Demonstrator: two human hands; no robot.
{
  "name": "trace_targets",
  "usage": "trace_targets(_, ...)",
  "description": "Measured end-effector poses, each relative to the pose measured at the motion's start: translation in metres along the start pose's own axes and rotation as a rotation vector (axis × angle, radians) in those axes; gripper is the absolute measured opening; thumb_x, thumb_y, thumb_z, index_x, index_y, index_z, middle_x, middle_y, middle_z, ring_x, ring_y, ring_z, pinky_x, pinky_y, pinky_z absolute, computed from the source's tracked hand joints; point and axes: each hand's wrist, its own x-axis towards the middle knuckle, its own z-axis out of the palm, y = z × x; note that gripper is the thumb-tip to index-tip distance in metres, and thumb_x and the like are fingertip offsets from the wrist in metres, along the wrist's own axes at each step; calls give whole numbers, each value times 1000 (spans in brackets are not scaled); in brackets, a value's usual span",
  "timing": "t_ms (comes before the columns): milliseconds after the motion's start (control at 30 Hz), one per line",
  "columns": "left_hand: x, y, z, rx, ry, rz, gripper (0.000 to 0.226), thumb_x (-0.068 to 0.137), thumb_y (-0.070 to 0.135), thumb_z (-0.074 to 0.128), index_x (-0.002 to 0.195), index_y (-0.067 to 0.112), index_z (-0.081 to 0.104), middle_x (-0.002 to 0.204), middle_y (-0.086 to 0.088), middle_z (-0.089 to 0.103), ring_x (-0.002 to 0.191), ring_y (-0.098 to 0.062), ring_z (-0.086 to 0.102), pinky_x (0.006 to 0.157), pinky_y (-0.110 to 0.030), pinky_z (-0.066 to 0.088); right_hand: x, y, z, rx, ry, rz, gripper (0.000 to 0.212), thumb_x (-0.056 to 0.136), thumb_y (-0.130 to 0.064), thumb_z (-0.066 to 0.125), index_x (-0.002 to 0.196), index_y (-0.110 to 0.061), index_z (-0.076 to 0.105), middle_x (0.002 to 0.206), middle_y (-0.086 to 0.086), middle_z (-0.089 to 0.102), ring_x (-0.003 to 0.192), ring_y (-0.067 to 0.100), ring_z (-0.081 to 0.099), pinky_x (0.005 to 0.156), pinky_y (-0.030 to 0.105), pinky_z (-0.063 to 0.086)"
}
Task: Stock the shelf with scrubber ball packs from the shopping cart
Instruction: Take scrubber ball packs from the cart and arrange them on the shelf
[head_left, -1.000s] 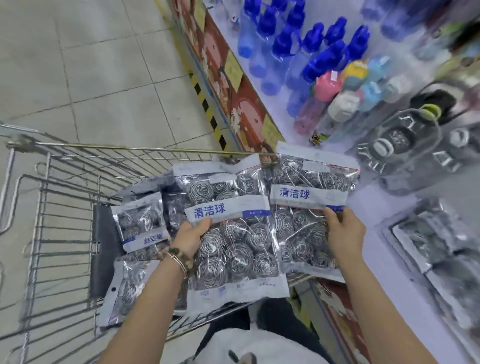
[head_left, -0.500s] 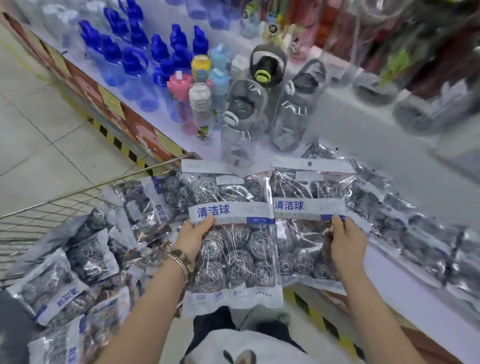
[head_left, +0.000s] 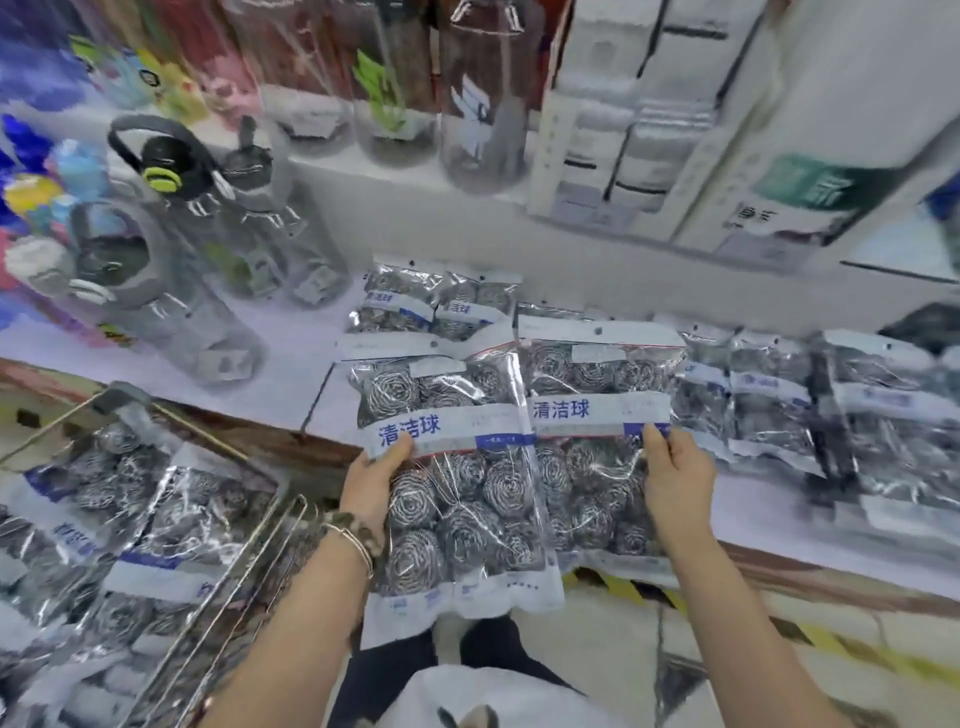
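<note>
- Nearest, at the left, the wire shopping cart (head_left: 244, 566) holds a heap of scrubber ball packs (head_left: 130, 499), clear bags with white and blue labels lying across one another.
- The left hand (head_left: 373, 480), with a beaded bracelet (head_left: 356, 532) on its wrist, grips the left pack (head_left: 462, 509) by its left edge. The thumb lies on the front at the label band and the fingers are hidden behind the bag.
- The right hand (head_left: 678, 483) grips the right pack (head_left: 587, 410) by its right edge in the same way, thumb on the front just under the blue corner of the label.
- The two packs are held upright side by side with their inner edges meeting. Each is full of steel scrubber balls and has a white header strip on top.
- Both packs hang over the front edge of the shelf (head_left: 291, 364). Their lower halves are in front of that edge, above the floor with its yellow and black stripe (head_left: 618, 584), and their tops reach over the shelf surface.
- To the right along the front edge, a row of stocked packs (head_left: 774, 405) lies flat on the shelf, overlapping and blurred towards the right end.
- Behind the held packs, two more packs (head_left: 431, 304) lie side by side nearer the back of the shelf.
- Towards the left end stand clear water bottles (head_left: 176, 291) with grey and black lids, and coloured bottles blur at the far left.
- Farthest, on a raised tier, stand tall clear bottles (head_left: 478, 104) and white boxes (head_left: 618, 130).
</note>
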Motion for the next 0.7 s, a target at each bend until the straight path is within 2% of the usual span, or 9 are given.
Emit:
trace_targets(67,1,0,30,41,-67,-26,125,32,74,73,134,7,42,128,-12,54,112,-30,53,100,-46,39,7,18,-26,-1,83,48,41,98,-19,49,60,-14,34,51,2,33,50,17,29,53,34,20)
trace_targets(167,-19,19,78,137,-154,-14,101,58,62,70,135,5,38,132,-12,48,114,-27,48,97,-38,35,14,47,-58,-9,185,131,36,98,-22,49,65,-9,44,53,5,40,52,18,34,53,35,23)
trace_targets(233,-17,21,107,169,-214,-12,83,73,51,66,134,2,39,126,-12,52,98,-21,54,84,-28,39,16,63,-76,2,251,187,36,98,-25,49,67,-8,45,56,5,42,54,18,35,53,34,24)
trace_targets(300,-16,27,136,207,-285,-26,74,75,49,62,128,-1,47,113,-13,60,78,-16,58,62,-24,42,18,75,-93,11,319,233,38,98,-27,48,64,-9,42,57,6,40,55,19,33,53,34,23)
trace_targets(400,-17,39,180,270,-379,-40,47,80,45,59,105,5,61,89,-10,66,63,-18,63,52,-26,46,21,85,-119,36,416,286,41,97,-27,49,62,-12,36,57,5,36,55,19,30,54,34,22)
trace_targets(467,-15,43,209,313,-434,-39,37,81,45,58,93,10,63,86,-9,66,66,-19,63,55,-27,46,24,89,-137,41,488,329,39,97,-28,50,63,-13,39,56,4,37,55,18,31,55,33,24)
trace_targets(567,-15,54,255,349,-535,-21,48,76,53,61,98,11,64,96,-10,66,84,-23,60,75,-32,44,30,89,-164,42,581,366,31,96,-26,51,67,-16,48,58,1,43,55,17,34,54,30,25)
trace_targets(667,-13,53,299,401,-612,-20,87,51,74,66,114,14,59,115,-8,61,102,-27,58,95,-44,43,37,91,-192,13,671,362,26,95,-23,53,79,-4,60,62,8,50,56,18,37,53,34,28)
trace_targets(700,-15,52,313,424,-638,-2,92,47,75,65,117,16,58,119,-6,59,106,-27,56,98,-45,40,39,93,-202,-8,702,367,27,95,-22,54,81,0,60,64,11,51,57,19,38,54,35,29)
